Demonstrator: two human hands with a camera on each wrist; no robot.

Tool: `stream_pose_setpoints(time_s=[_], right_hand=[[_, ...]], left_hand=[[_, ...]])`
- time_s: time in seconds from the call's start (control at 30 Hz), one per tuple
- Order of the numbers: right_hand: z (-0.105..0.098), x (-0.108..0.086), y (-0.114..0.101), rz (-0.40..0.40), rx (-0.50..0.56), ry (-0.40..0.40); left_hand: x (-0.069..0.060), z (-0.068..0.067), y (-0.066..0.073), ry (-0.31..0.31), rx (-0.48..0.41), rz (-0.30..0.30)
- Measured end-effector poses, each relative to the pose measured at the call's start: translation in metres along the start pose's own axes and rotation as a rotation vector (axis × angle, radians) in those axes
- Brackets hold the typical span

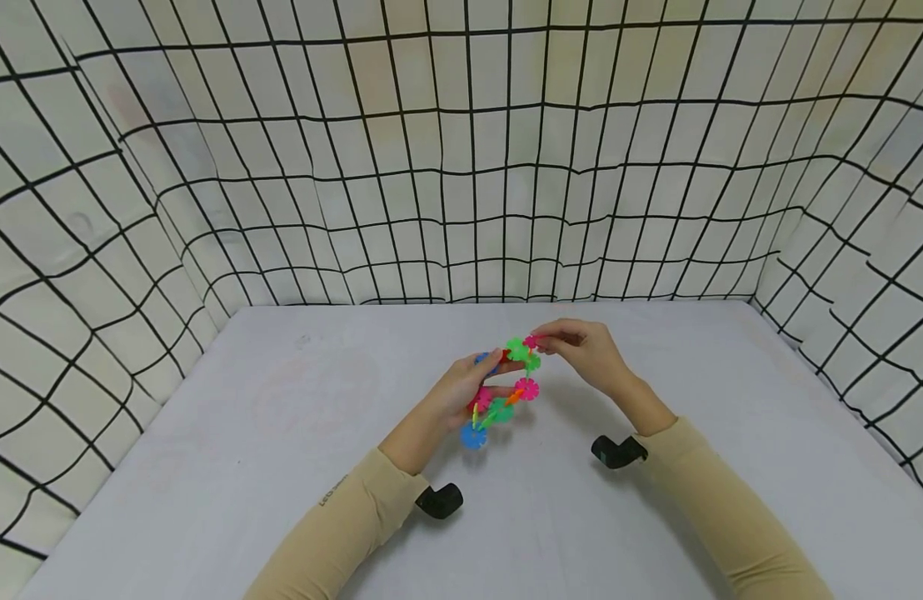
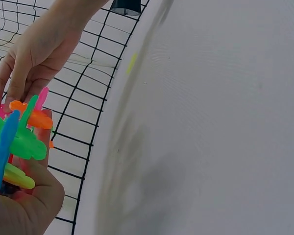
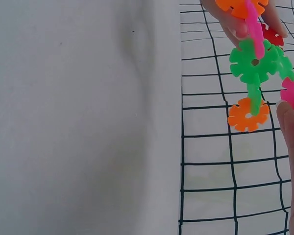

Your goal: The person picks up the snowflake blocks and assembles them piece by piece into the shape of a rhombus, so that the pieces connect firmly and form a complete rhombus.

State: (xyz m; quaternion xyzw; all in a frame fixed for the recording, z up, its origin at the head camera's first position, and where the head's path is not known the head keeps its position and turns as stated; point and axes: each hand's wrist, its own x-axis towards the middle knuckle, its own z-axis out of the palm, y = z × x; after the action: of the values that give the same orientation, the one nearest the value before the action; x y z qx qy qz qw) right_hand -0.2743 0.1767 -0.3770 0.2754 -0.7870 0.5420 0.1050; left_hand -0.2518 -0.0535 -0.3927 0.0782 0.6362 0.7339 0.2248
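Several notched plastic snowflake discs in pink, green, blue, orange, red and yellow are joined edge to edge into one linked piece. My left hand (image 1: 460,390) grips this piece above the white table, its thumb over the upper discs. A blue disc (image 1: 473,436) hangs at the lower end, beside a green disc (image 1: 499,410). At the top right, my right hand (image 1: 587,354) pinches a pink disc (image 3: 291,91) touching or close by the upper green discs; whether it is slotted in I cannot tell. An orange disc (image 3: 242,120) juts out in the right wrist view. Fingers and discs hide part of the piece.
A white-covered table (image 1: 296,400) lies under both hands. Black grid netting (image 1: 469,167) over white cloth stands at the back and both sides. A black curved piece (image 1: 441,502) sits by the left cuff, another black piece (image 1: 619,452) by the right cuff.
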Motion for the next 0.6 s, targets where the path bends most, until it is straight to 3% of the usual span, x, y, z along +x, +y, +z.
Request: stream_pose_setpoints(time_s=[0.6], right_hand=[[0.0048, 0.0007, 0.0038, -0.010, 0.054, 0.021]], left_hand=[[0.0042, 0.0002, -0.0058, 0.034, -0.085, 0.003]])
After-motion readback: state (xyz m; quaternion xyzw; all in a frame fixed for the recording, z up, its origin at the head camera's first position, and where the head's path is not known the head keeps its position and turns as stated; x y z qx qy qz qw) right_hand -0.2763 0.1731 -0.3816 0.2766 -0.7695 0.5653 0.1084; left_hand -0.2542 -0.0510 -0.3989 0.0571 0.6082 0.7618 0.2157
